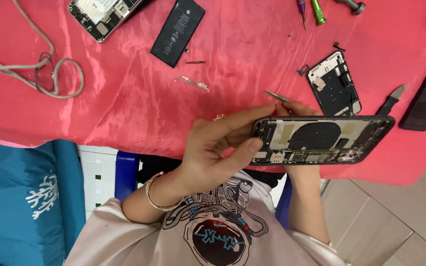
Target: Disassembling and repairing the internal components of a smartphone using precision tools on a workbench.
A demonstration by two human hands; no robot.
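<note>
My left hand (pixel 213 148), with a thin bracelet at the wrist, grips the left end of an opened black phone body (pixel 321 140), thumb on its near edge and forefinger along the top. The phone is held level above the table's front edge, its inner parts facing me. My right hand (pixel 299 109) is mostly hidden behind the phone; its fingers show above the top edge and pinch metal tweezers (pixel 278 95), whose tip points left.
A red cloth (pixel 124 98) covers the table. On it lie a black battery (pixel 177 32), a second opened phone (pixel 102 15), a detached back part (pixel 334 88), a flat pry tool (pixel 392 101), screwdrivers (pixel 316 11), a grey cable (pixel 40 69) and a small metal bracket (pixel 193 83).
</note>
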